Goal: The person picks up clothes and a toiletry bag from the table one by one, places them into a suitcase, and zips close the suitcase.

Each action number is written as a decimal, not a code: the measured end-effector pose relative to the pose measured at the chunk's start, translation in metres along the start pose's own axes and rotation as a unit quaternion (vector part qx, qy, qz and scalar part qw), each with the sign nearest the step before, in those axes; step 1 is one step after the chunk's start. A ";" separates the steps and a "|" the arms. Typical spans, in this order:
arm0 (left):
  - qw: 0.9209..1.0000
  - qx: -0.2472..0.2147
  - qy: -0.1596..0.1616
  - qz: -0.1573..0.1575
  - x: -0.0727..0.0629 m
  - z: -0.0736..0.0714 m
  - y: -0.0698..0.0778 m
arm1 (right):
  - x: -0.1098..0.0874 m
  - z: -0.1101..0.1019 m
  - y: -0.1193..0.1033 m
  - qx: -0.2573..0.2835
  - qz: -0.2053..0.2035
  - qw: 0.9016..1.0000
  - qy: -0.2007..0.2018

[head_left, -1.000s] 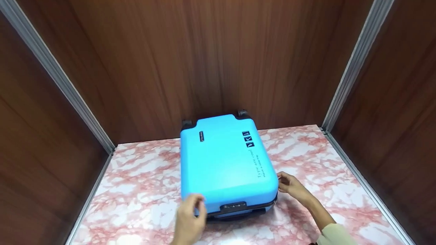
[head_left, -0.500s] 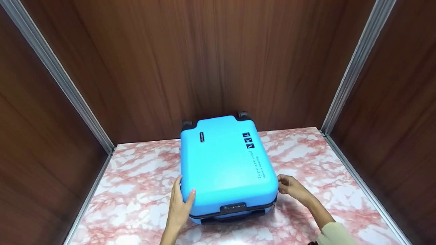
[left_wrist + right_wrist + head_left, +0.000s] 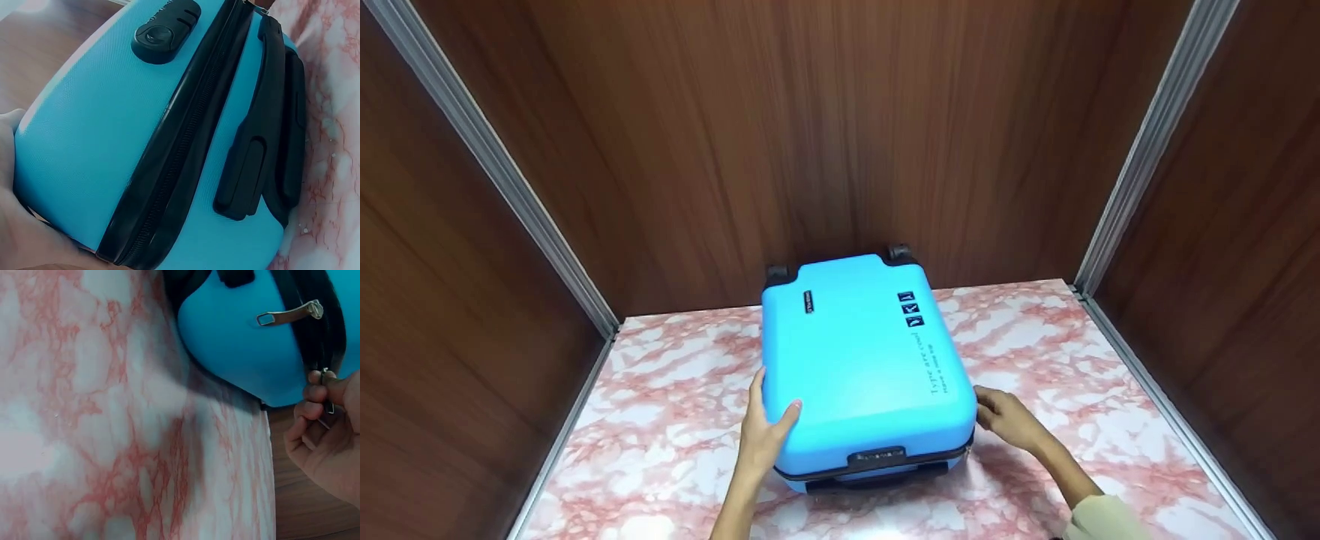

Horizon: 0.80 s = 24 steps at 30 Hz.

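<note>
A bright blue hard-shell suitcase point(image 3: 855, 352) lies flat on the marbled surface, its black wheels point(image 3: 900, 253) toward the back wall. My left hand point(image 3: 761, 435) rests against its near left corner, thumb on the top shell and fairly straight fingers along the side. At the near right corner, my right hand point(image 3: 1009, 420) pinches a metal zipper pull point(image 3: 330, 406) between thumb and fingers in the right wrist view. Another zipper pull point(image 3: 287, 316) hangs from the black zipper band nearby. The left wrist view shows the closed zipper point(image 3: 174, 152), the combination lock point(image 3: 163, 34) and the black carry handle point(image 3: 253, 146).
The pink-and-white marbled surface point(image 3: 675, 427) extends around the suitcase. Brown wood-grain panels point(image 3: 840, 135) stand behind and on both sides, with metal rails point(image 3: 1162, 127) at the corners.
My left hand has moved from the front edge to the suitcase's left corner, its thumb now on top. My right hand stays at the near right corner. The suitcase hardly shifts.
</note>
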<state>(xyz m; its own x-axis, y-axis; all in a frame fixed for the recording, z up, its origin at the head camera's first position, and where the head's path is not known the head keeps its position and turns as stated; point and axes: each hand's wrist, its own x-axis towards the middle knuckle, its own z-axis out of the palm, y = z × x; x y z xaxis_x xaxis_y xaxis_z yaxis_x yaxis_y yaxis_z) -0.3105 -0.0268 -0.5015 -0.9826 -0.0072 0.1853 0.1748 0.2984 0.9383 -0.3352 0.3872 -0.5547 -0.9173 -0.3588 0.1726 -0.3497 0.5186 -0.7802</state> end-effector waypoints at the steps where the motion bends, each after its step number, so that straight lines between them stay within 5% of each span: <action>1: 1.000 0.000 0.001 -0.002 0.001 0.000 0.000 | -0.001 0.001 -0.001 -0.030 -0.009 0.999 0.014; 4: 1.000 0.000 0.001 -0.005 0.002 0.000 0.000 | -0.004 0.003 -0.001 -0.114 -0.048 0.991 0.056; 10: 1.000 0.001 -0.002 -0.007 0.005 0.000 0.002 | -0.015 0.012 -0.002 -0.224 -0.123 0.957 0.140; 14: 1.000 0.003 -0.003 -0.001 0.005 -0.001 0.003 | -0.024 0.017 -0.002 -0.239 -0.150 0.944 0.170; 24: 1.000 0.003 -0.008 0.000 0.002 -0.001 0.002 | -0.043 0.031 -0.008 -0.251 -0.150 0.933 0.208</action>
<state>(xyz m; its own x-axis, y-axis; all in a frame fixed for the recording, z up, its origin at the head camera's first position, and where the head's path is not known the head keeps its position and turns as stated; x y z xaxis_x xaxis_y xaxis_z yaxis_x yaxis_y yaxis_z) -0.3115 -0.0272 -0.4986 -0.9835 0.0073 0.1806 0.1743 0.3038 0.9367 -0.2867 0.3742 -0.5742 -0.7223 -0.2681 0.6375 -0.5516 0.7794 -0.2971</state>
